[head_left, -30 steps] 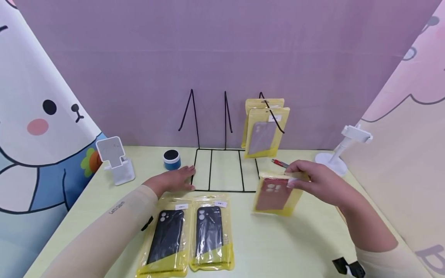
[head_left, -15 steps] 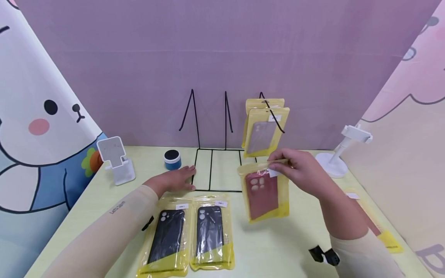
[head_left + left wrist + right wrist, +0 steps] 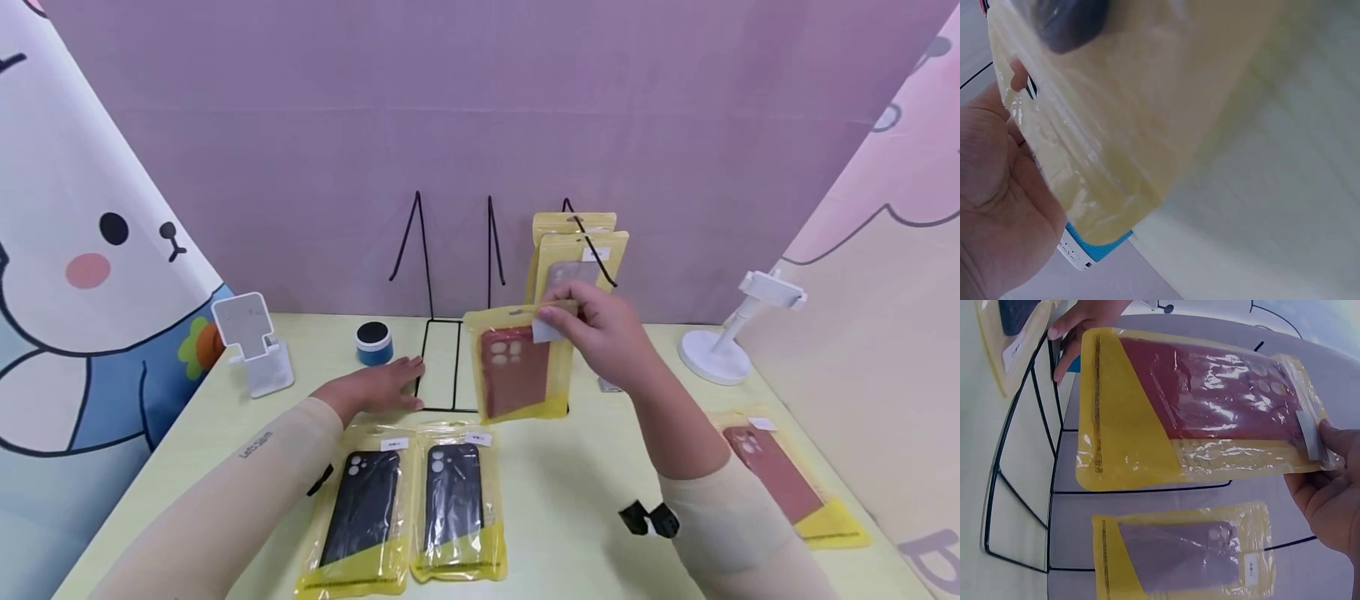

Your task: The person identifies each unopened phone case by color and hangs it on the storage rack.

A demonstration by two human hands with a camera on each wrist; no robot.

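The right hand [image 3: 600, 337] is closed in a pinch on the upper corner of a yellow-and-clear plastic packet [image 3: 557, 383] containing a red phone case [image 3: 516, 379], held before a black wire rack [image 3: 456, 367]; the rack's left edge is touched by the left hand [image 3: 378, 387], fingers extended.

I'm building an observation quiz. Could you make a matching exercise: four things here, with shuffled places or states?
Things
1. Left hand
2. Right hand
3. Jar
4. Black phone cases

Places or states
A. Bagged, lying side by side
B. Upright, blue below, dark top
C. At left edge of wire rack
D. Pinching a bagged red case

Pairs: 1-C; 2-D; 3-B; 4-A
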